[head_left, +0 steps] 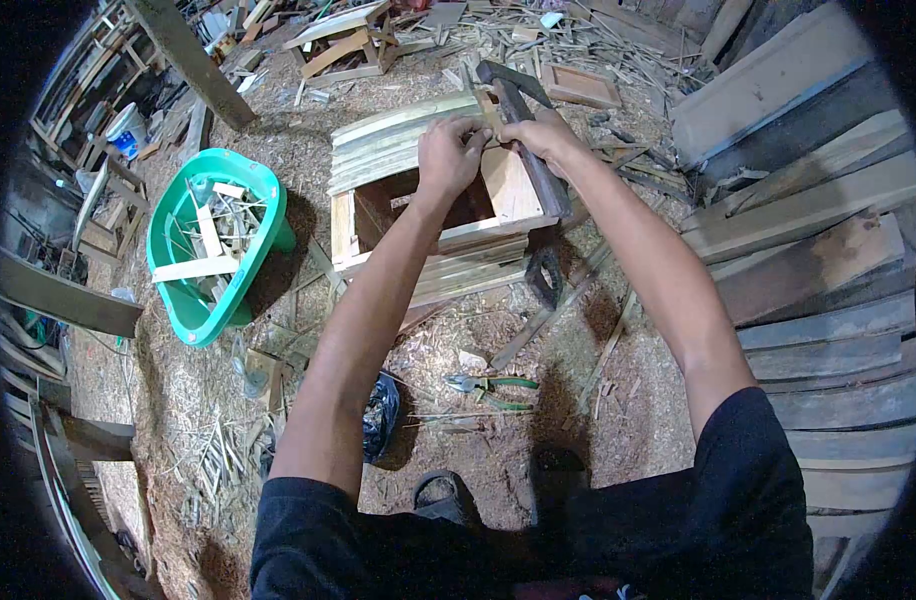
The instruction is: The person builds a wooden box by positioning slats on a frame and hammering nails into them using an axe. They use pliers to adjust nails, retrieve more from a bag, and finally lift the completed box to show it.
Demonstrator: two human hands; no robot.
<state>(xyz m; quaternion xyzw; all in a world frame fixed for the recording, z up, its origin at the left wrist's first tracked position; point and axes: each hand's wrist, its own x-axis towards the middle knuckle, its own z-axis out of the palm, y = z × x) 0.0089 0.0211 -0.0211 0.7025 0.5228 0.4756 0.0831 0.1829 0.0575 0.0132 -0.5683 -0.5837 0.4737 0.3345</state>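
Observation:
A wooden box with slatted sides and an opening in its near face stands in front of me. My left hand is over its top, fingers pinched near a small light wood piece. My right hand is closed at the other side of that piece, beside a dark wooden bar lying across the box's right side. What the fingertips hold is too small to make out. A dark block crosses the bar's far end.
A green tub of wood scraps stands at the left. Green-handled pliers and a handsaw lie near the box. Stacked boards line the right. A dark plastic bag sits below my left forearm.

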